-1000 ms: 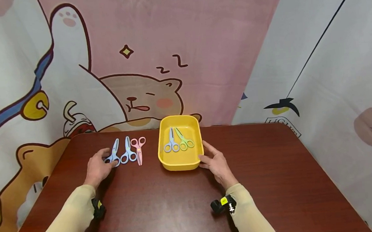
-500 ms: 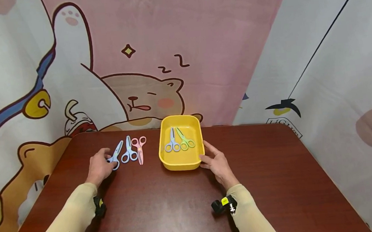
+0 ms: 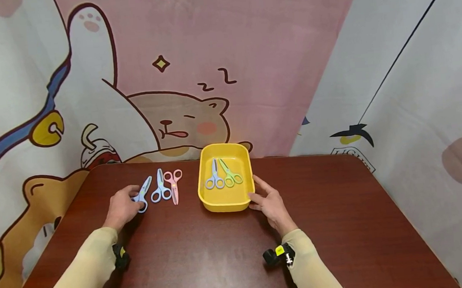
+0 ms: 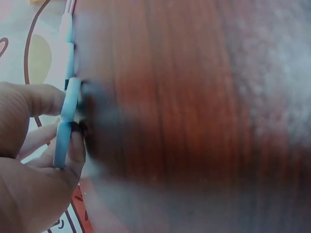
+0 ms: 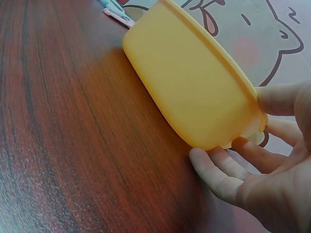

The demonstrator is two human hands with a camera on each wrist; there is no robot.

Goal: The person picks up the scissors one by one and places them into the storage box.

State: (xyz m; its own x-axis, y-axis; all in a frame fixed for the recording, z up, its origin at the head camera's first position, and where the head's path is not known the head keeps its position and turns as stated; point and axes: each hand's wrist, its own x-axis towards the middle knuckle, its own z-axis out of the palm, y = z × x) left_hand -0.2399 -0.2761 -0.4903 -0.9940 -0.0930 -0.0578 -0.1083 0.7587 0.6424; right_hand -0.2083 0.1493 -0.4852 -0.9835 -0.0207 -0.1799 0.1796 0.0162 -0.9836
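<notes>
My left hand (image 3: 123, 207) grips a pair of blue scissors (image 3: 142, 195) by the handle loops, blades pointing away and to the right. In the left wrist view, its thumb and fingers lie on both sides of the blue handles (image 4: 71, 99), low at the table. Just to the right lie other blue scissors (image 3: 160, 186) and pink scissors (image 3: 174, 184), the pink pair with its loops away from me. My right hand (image 3: 271, 206) rests its extended fingertips against the right side of a yellow tray (image 3: 227, 207). Inside are light-blue scissors (image 3: 215, 177) and green scissors (image 3: 230, 175).
The dark red-brown wooden table (image 3: 207, 254) carries everything. Behind its far edge hangs a cartoon-printed cloth (image 3: 266, 69), close to the tray's back end. Each wrist wears a small black camera (image 3: 272, 256).
The gripped blue scissors have turned clockwise in my left hand and shifted slightly toward me. My right hand stays at the tray; the whole head view has shifted slightly.
</notes>
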